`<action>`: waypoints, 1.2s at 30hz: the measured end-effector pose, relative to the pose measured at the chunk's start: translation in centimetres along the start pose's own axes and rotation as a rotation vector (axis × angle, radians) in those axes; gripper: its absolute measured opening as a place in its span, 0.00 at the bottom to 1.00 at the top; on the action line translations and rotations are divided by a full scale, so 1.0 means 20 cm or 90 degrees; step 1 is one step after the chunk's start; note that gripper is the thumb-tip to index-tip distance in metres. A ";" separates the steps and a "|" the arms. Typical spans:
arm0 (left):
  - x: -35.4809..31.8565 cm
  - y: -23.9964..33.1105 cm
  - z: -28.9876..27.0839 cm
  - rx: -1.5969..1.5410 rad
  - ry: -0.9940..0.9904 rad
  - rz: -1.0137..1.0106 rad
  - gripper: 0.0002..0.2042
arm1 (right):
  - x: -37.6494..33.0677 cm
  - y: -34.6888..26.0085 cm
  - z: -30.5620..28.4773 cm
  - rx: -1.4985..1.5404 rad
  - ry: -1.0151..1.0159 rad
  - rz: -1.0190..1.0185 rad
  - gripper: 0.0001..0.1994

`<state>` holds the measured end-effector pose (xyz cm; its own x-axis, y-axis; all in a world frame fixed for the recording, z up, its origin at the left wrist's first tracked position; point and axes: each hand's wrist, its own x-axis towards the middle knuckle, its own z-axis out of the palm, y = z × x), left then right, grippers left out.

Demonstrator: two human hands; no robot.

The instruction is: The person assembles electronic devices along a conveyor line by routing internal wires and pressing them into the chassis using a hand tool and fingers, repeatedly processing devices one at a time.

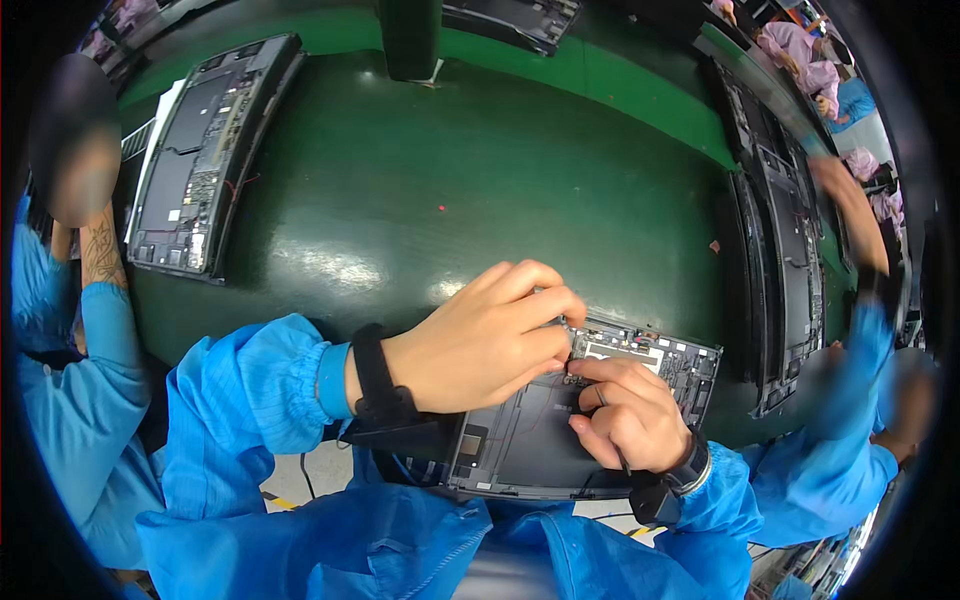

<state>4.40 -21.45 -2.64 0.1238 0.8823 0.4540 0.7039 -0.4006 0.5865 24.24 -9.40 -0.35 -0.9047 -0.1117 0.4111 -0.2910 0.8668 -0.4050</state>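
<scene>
**Hands pinched over open panel at belt edge**

Panel (560, 430): dark, flat, back cover off, lying at near edge of green belt (450, 180), just in front of body and partly overhanging it. Long axis running left to right, tilted slightly so right end sits farther away; open inner face turned up, circuit strip (660, 355) along far edge.

Left hand (480, 340): reaching across from the left, fingers curled narrow, tips pressed down at the far edge beside the circuit strip. Whether anything small is pinched there cannot be told. Black wrist strap (375, 375) on that arm.

Right hand (630, 415): resting on the panel's right half, fingers folded tight around a thin dark tool (612, 440) like tweezers, tips meeting left fingertips at the same spot.

Handling, as a judgement: stiff and light for its size, but fragile inside, with exposed boards, thin red wires and connectors. Best taken by the outer frame edges along the long sides, never by the circuit strip or wiring; smooth belt likely lets it slide if pushed.

Around: similar open panels at far left (200, 160) and right (790, 260) of belt; other workers in blue sleeves either side, one hand (835, 190) reaching onto the right panel.
</scene>
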 end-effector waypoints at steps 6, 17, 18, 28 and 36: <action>-0.01 0.02 -0.02 -0.052 -0.055 -0.054 0.08 | -0.02 0.02 0.04 -0.017 0.000 -0.035 0.14; -0.03 -0.01 0.01 0.001 0.006 -0.055 0.08 | -0.02 0.03 0.05 -0.036 -0.004 -0.066 0.14; -0.03 -0.01 0.01 -0.010 0.010 -0.061 0.08 | -0.02 0.03 0.05 -0.037 -0.008 -0.063 0.14; -0.07 -0.02 0.00 -0.059 0.020 -0.073 0.10 | 0.01 0.02 0.07 -0.020 -0.027 -0.042 0.14; -0.08 -0.02 0.01 -0.058 0.043 -0.054 0.10 | 0.05 -0.02 0.09 -0.067 -0.044 -0.041 0.12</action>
<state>4.05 -22.72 -3.74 0.0166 0.8965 0.4428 0.6432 -0.3486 0.6817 22.98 -10.60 -1.27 -0.9055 -0.1987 0.3749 -0.3183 0.9024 -0.2904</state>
